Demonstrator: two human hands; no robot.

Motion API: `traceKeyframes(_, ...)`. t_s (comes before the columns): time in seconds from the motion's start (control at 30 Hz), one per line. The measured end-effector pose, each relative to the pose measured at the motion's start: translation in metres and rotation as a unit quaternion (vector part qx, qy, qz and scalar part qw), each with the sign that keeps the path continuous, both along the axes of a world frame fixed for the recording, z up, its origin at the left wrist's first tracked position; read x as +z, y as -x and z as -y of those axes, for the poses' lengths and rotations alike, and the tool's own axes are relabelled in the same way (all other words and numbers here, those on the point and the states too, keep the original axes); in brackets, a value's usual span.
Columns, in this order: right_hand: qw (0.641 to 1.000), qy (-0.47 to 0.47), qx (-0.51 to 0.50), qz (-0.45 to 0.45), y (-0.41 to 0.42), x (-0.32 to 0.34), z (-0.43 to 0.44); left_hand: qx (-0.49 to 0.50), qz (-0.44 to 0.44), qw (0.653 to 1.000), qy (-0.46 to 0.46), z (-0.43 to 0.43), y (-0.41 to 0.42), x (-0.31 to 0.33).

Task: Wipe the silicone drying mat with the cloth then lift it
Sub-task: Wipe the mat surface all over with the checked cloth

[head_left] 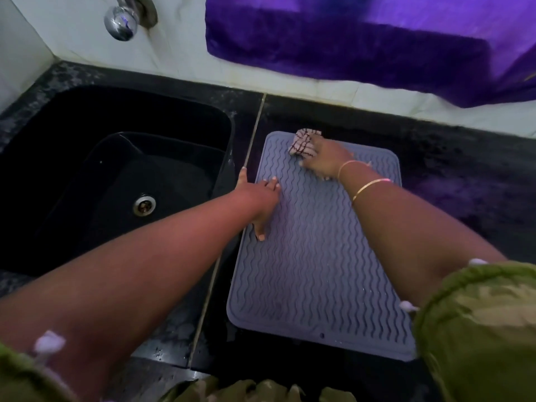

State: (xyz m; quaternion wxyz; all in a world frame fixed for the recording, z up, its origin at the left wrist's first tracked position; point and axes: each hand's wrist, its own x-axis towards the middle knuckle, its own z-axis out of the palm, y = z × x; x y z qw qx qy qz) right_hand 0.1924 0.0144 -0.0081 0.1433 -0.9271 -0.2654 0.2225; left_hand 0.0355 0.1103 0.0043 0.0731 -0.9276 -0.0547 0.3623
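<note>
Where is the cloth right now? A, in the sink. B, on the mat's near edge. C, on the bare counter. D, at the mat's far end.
D: the right hand holds the checked cloth on the far end of the silicone drying mat.

Light: dim, violet cast on surface (464, 192) | Shadow: sink (174, 117) near-black | Glare: tap (120, 23) highlight | Blur: right hand (324, 158) soft | Edges: wide-angle bowing

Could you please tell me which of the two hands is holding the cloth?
The right hand, at the far end of the mat, grips the checked cloth; the left hand holds nothing and rests flat on the mat's left edge.
</note>
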Motion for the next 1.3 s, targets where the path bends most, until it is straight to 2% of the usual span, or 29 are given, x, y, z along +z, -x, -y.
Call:
traceKeyframes(0.07,0.997,0.029,-0.002,0.074,0.011,-0.006,-0.002,0.009,0.007,1.0,0.013,-0.003,0.001,0.0)
traceKeyframes(0.13,0.993,0.014,-0.006,0.117,0.023,-0.003,-0.001,0.011,0.009,1.0,0.022,-0.006,0.003,0.0)
traceKeyframes(0.4,0.986,-0.038,0.068,0.146,0.097,-0.013,0.045,-0.013,0.03,0.999,0.037,-0.014,0.007,-0.002)
traceKeyframes(0.73,0.984,-0.023,0.151,0.092,0.179,-0.006,0.1,-0.013,0.033,0.999,0.015,-0.013,0.006,-0.002)
traceKeyframes(1.0,0.978,0.037,0.207,0.014,0.217,0.018,0.116,0.008,0.064,0.997,0.034,-0.007,0.018,0.001)
traceKeyframes(1.2,0.958,0.089,0.274,0.013,0.23,0.032,0.117,0.031,0.106,0.993,0.046,-0.002,0.029,-0.001)
traceKeyframes(1.3,0.968,0.052,0.236,-0.068,0.224,0.031,0.117,0.054,0.137,0.988,0.042,-0.003,0.035,-0.009)
